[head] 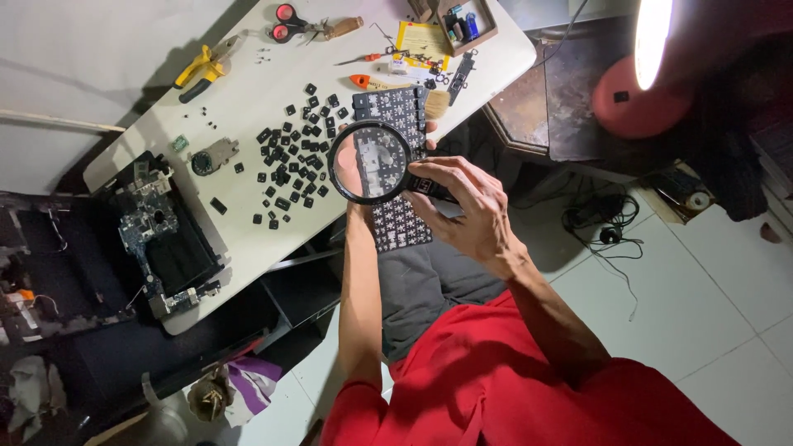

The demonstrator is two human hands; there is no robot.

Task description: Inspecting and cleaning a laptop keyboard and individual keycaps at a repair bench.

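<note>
We found inspection under way: the right hand gripped a magnifying glass over the stripped keyboard, which the left hand held from beneath, at twelve o'clock from us. Loose keycaps lay at nine o'clock. A steady lens seemed needed next.

Single head-worn view, steep downward look, close over white table edge, tiled floor beyond

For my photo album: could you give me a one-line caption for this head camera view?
Right hand holds a magnifying glass over a stripped keyboard held in the left hand, loose black keycaps scattered on the white table.
</note>
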